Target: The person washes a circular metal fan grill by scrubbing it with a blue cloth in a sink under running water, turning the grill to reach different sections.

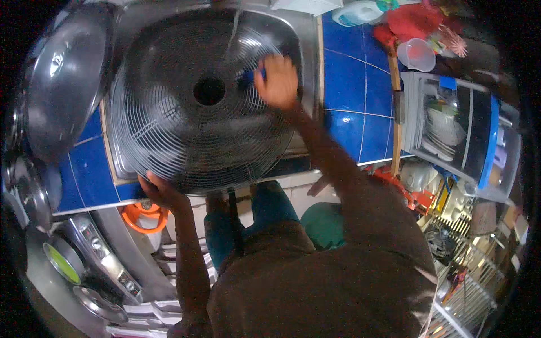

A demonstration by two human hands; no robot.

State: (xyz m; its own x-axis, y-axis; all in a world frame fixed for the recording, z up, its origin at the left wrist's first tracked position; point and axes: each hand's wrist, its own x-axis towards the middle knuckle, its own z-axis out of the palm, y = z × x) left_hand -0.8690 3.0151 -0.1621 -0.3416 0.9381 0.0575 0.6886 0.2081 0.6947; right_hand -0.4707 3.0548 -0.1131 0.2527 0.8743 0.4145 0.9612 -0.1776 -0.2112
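A large round metal wire fan grille [156, 122] with a dark round hole at its centre lies over a steel sink [310, 50]. My left hand [160, 190] holds the grille's lower left rim, fingers at the edge. On the upper right part of the grille, my right hand [277, 82] presses a small blue thing [258, 76] against the wires; its kind cannot be told, as the hand covers most of it. The far part of the sink basin shows dark behind the grille.
Blue tiles [346, 84] flank the sink. Large metal lids or pans [67, 80] stand at the left. A plastic dish cabinet [448, 122], a clear cup [416, 55] and a detergent bottle [359, 13] are at the right. An orange ring-shaped thing [146, 217] is below the counter.
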